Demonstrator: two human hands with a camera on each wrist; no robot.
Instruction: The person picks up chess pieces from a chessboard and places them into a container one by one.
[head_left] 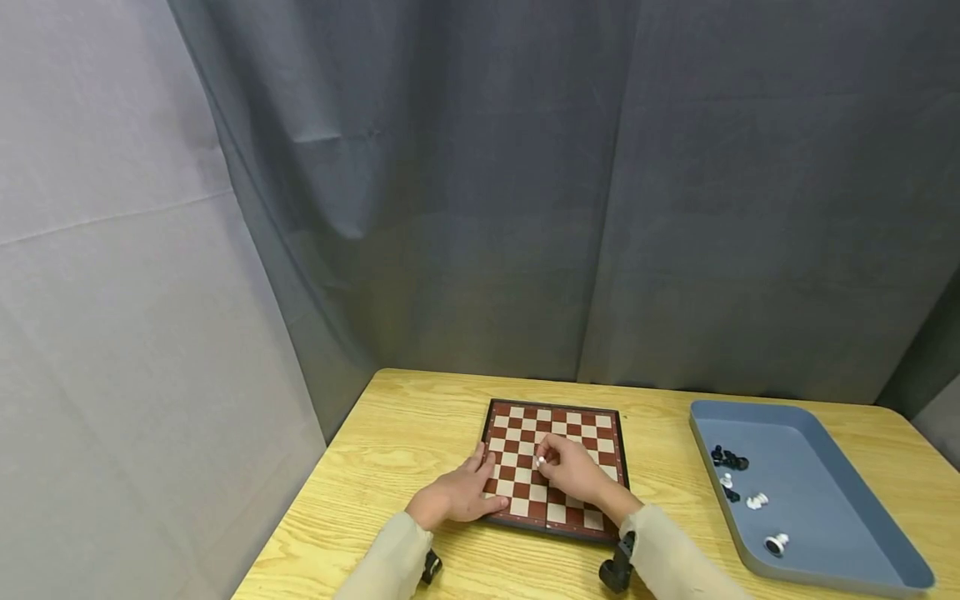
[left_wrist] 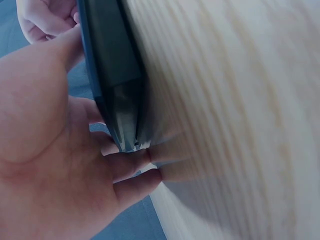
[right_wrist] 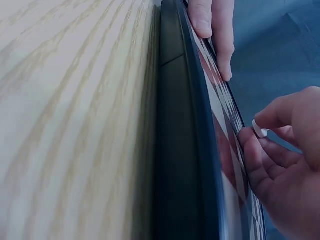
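A red-and-white checkered chessboard (head_left: 517, 435) with a dark rim lies flat on the wooden table. My left hand (head_left: 459, 493) rests on its left front corner, fingers spread. In the left wrist view, the thumb of that hand (left_wrist: 47, 145) reaches over the board's dark side (left_wrist: 112, 55), and some fingertips touch the table. Over the board's middle, my right hand (head_left: 576, 472) pinches a small white chess piece (head_left: 541, 461) between thumb and fingers. The right wrist view shows this piece (right_wrist: 259, 129) just above the squares; most of its shape is hidden by the fingers.
To the right stands a blue-grey tray (head_left: 817, 500) with a raised rim. Inside lie black chess pieces (head_left: 729, 458) and several white ones, one white piece (head_left: 777, 544) near the front. A grey curtain (head_left: 480, 250) hangs behind the wooden table (head_left: 352, 492).
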